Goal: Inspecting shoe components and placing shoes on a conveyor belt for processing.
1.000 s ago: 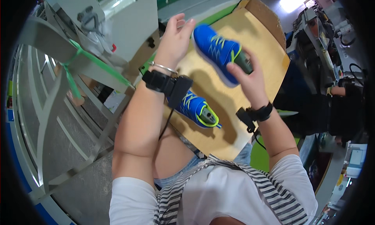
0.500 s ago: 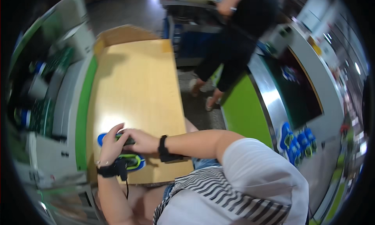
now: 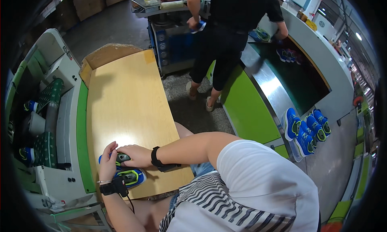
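Two blue sneakers with lime trim lie at the near left of the wooden table, each with a dark last inside. My right hand [image 3: 137,156] grips the farther sneaker [image 3: 122,158] around the last at its opening. On the same sneaker's left part, my left hand [image 3: 107,163] is closed, its fingertips close to those of the right; it covers much of the shoe. The nearer sneaker [image 3: 133,177] lies beside my left wrist, untouched by the right hand. Both my wrists carry black straps.
The wooden table [image 3: 125,99] adjoins a green-edged machine [image 3: 82,131] with dotted green rollers [image 3: 48,145]. A co-worker in black [image 3: 225,26] stands at the conveyor [image 3: 278,79] on the right. Several blue sneakers [image 3: 298,129] stand at its near end.
The view has shifted and sharpened. My hands have drawn slightly apart, showing the last in the farther sneaker. The co-worker now reaches over the conveyor and holds something blue in the other hand.
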Demonstrator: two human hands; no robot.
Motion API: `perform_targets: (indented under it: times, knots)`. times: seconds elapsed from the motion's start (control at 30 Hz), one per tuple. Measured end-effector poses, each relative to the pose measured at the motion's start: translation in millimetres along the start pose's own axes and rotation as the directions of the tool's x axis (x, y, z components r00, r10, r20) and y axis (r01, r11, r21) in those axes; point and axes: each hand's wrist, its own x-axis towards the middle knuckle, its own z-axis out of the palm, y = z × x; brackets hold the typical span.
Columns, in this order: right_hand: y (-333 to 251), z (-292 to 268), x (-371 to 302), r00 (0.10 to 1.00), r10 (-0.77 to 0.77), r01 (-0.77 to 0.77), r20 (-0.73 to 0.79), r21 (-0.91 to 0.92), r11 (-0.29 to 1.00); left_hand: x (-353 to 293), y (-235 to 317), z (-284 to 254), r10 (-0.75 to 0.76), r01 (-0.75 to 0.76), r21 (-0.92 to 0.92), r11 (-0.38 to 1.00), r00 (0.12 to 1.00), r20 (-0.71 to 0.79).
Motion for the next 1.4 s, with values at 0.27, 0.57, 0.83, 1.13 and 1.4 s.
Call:
perform_targets:
  times: [0.27,0.57,0.83,1.13,1.4]
  knots:
    - [-4.1,-1.3,2.8,1.000,0.014,-0.014,0.003,0.006,1.000,-0.6,-1.6,-3.1,0.024,-0.023,0.080,0.997,1.000,-0.010]
    - [0.9,8.2,4.8,0.999,-0.028,0.030,-0.027,0.069,0.997,-3.5,-5.8,1.0,0.005,0.004,0.144,0.990,0.998,-0.063]
    - [7.6,7.5,8.2,0.995,0.104,-0.100,-0.009,0.203,0.974,-6.1,12.4,-1.9,0.023,-0.009,0.077,0.997,0.982,-0.188]
    - [-63.5,-23.0,92.5,0.960,0.168,0.006,-0.225,0.615,0.789,-17.2,19.3,-45.2,-0.202,-0.081,-0.670,0.738,0.921,-0.333]
    - [19.5,-74.9,277.0,0.943,0.006,-0.128,-0.332,-0.349,0.928,-37.0,54.3,-92.0,0.267,-0.368,-0.761,0.534,0.927,-0.262]
